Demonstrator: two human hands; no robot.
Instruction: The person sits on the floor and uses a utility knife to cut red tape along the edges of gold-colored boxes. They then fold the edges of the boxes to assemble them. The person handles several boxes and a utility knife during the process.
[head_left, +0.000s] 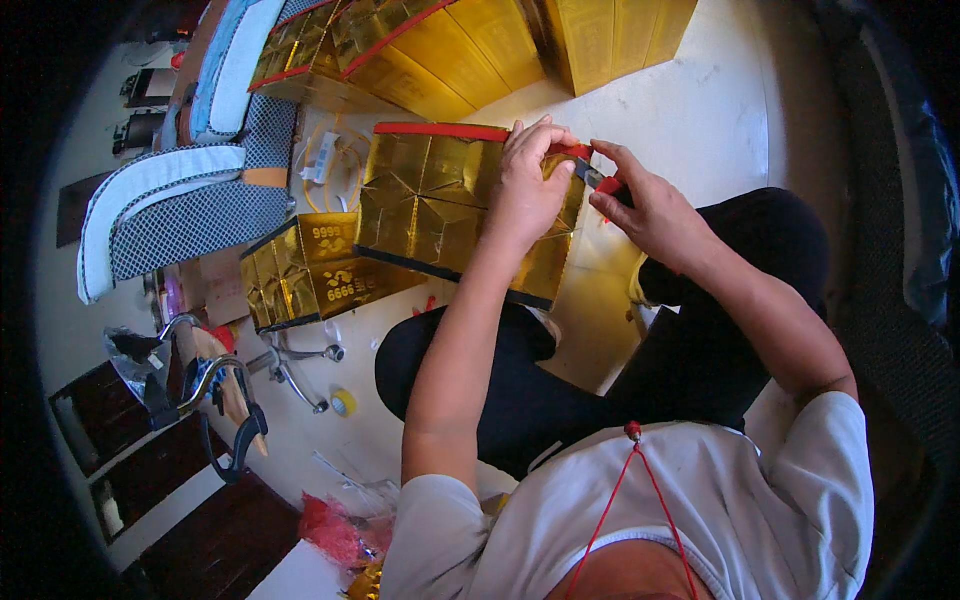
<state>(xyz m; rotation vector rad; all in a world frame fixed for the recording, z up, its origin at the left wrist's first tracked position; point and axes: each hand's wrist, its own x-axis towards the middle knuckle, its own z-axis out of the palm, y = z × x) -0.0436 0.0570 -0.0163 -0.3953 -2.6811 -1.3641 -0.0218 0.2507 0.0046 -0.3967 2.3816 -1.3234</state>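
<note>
A gold foil block (427, 187), with red tape along its far edge and a black strip along its near edge, lies in front of me. My left hand (531, 176) rests on its upper right part, thumb and fingers at the end of the red tape (442, 131). Between the thumb and fingers of my right hand (649, 202) is a small red and black cutter (609, 186), its tip touching the block's far right corner beside my left thumb. Another gold block (337, 277), printed with digits, lies partly under the first one, at its left.
More gold blocks (450, 60) stand at the far side. A padded mesh chair (195, 202) is at the left, above a chrome stand (289, 367) and a yellow tape roll (343, 403). Red plastic wrap (337, 529) lies at the lower left, and a dark mesh seat (885, 337) is at the right.
</note>
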